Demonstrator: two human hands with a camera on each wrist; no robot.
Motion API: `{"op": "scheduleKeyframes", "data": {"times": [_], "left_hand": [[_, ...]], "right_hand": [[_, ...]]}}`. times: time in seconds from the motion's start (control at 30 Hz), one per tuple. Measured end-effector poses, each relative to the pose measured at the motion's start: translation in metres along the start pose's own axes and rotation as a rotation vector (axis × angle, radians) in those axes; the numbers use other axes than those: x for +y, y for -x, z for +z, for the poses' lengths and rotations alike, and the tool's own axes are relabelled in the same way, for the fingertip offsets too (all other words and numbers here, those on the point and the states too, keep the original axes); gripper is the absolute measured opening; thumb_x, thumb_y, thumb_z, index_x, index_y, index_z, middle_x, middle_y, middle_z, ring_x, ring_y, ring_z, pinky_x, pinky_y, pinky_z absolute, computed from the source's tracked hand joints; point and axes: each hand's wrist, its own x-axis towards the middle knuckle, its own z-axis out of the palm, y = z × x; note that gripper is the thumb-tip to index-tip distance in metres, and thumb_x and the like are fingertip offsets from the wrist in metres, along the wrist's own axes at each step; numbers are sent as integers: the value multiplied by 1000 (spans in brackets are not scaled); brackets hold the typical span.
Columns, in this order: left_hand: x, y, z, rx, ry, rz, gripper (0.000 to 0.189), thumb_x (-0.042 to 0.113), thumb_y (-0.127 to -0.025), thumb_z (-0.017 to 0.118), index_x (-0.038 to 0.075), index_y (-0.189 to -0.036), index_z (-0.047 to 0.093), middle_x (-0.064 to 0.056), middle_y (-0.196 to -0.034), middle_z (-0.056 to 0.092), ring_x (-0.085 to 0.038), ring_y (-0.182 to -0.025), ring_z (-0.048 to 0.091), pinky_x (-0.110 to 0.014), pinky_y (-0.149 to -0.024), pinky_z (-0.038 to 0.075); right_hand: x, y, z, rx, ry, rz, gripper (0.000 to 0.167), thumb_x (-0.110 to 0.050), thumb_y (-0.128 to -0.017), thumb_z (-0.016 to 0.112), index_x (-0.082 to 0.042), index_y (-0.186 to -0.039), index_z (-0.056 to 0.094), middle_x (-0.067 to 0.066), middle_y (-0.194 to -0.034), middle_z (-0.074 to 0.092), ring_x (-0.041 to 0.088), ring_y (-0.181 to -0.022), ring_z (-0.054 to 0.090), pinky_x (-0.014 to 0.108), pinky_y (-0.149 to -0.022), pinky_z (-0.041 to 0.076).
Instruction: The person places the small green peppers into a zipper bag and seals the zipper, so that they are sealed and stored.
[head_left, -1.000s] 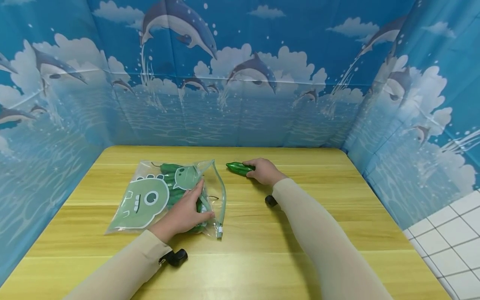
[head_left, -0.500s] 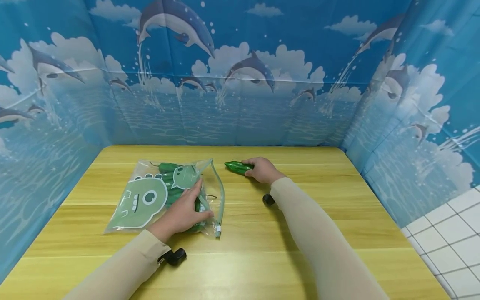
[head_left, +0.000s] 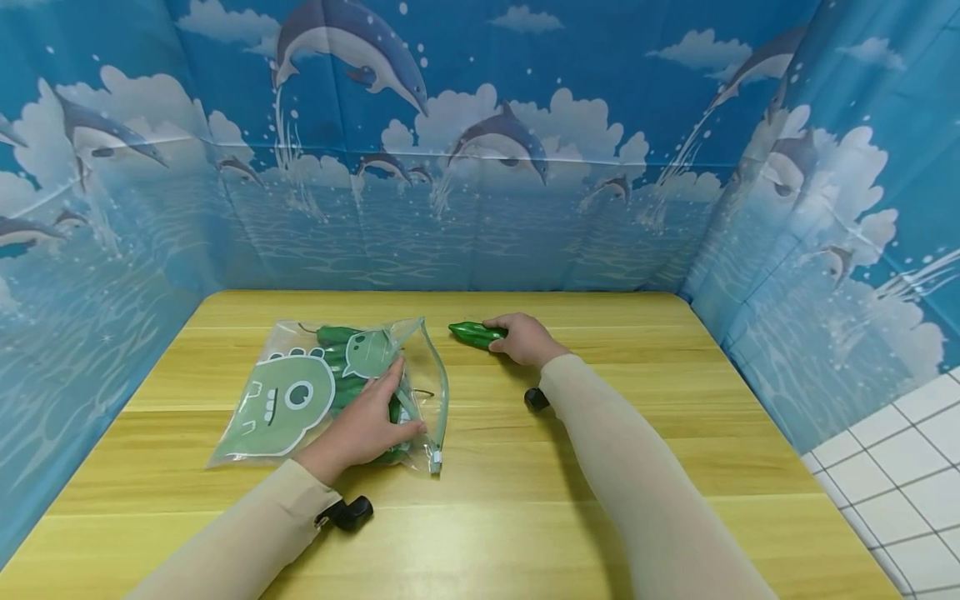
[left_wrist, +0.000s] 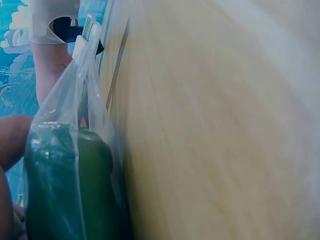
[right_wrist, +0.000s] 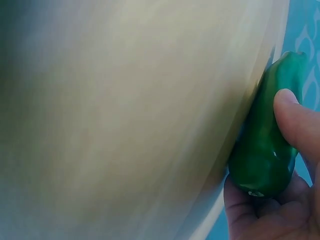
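A clear zip bag [head_left: 255, 429] printed with green cartoon monsters lies on its side at the table's left, its mouth standing open toward the right. Several green peppers [head_left: 337, 335] show through the plastic. My left hand [head_left: 360, 429] rests on the bag near its mouth, fingers extended and thumb spread. To the right, my right hand [head_left: 525, 340] holds another green pepper [head_left: 471, 334] between thumb and fingers, at table level. In the right wrist view the thumb presses on that glossy pepper [right_wrist: 265, 145], with fingers at its blunt end. Peppers fill the bag [left_wrist: 55, 180] in the left wrist view.
The yellow wooden table [head_left: 480, 533] spreads under both arms. A blue dolphin-print curtain [head_left: 480, 225] stands along the table's back and sides. White floor tiles [head_left: 900, 458] show at the lower right. A black wrist camera [head_left: 352, 512] sits at the left cuff.
The head view has shifted very slightly. Both hands, the bag and the held pepper keep their places.
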Motion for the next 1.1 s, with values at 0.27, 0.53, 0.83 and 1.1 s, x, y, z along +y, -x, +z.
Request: {"op": "scheduleKeyframes", "data": {"times": [0.27, 0.53, 0.83, 1.1], "left_hand": [[1, 1, 0, 0, -2, -3, 113, 46, -93, 79, 18, -171, 2, -10, -178, 12, -52, -160, 8, -68, -126, 22], [2, 1, 0, -1, -1, -7, 114, 45, -93, 79, 18, -171, 2, -10, -178, 12, -51, -160, 8, -67, -127, 22], [2, 2, 1, -6, -2, -14, 113, 46, -93, 78, 19, -171, 1, -8, -178, 10, -50, -161, 7, -67, -127, 22], [3, -1, -1, -7, 18, -12, 114, 47, -94, 78, 20, -171, -1, -10, -178, 10, -49, -161, 6, -67, -127, 21]], "right_hand": [[0, 1, 0, -7, -20, 4, 57, -23, -102, 71, -28, -156, 54, 6, -163, 49, 32, -139, 54, 50, -113, 48], [0, 3, 0, -2, -25, -2, 57, -23, -102, 71, -27, -156, 54, 6, -164, 48, 32, -141, 53, 50, -115, 47], [-5, 4, 0, 2, -6, -7, 56, -21, -101, 72, -24, -155, 56, 7, -161, 52, 32, -141, 53, 51, -114, 47], [-5, 12, -8, 49, -75, -55, 55, -24, -103, 70, -19, -156, 54, 8, -157, 54, 31, -134, 58, 50, -110, 51]]}}
